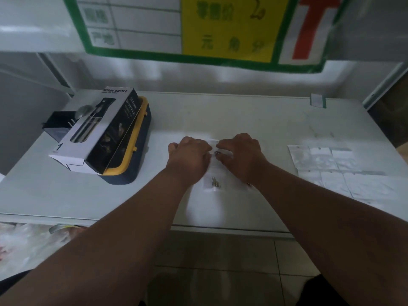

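Shows a small clear bag (217,170) lying flat on the white counter (242,115), centre front, with a little metal piece (215,182) inside near its lower end. Gripped at its top edge by the left hand (189,153) and right hand (240,153), close together, fingers curled down onto the plastic. Further out: to the left a spray bottle box (97,129) resting on a yellow-rimmed blue tray (144,120), to the right a sheet of similar bags (335,168), above a green and yellow sign (220,29).
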